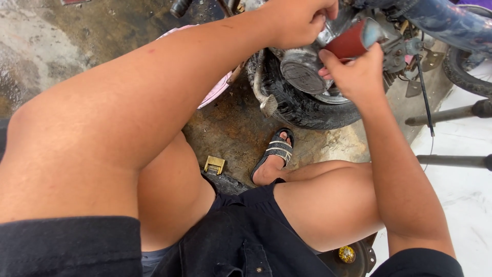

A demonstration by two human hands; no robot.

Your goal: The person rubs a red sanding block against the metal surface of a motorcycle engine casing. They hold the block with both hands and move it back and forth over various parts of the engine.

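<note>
**Two hands working at a motorcycle engine**

The right hand (353,72), in the upper right of the frame, is curling its fingers (328,61) around a red cylindrical part (348,43), gripping it against the round metal engine cover (302,74). The left hand (300,20), at the top centre, is clenching closed just above that cover; what it is pinching cannot be told. Below them a black tyre (302,107) is resting on stained concrete (230,128), beside a sandalled foot (275,154) and a small brass padlock (214,164).

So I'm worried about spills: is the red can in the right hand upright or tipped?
Tipped. The red can lies nearly sideways in the right hand, its pale end toward the engine.
</note>
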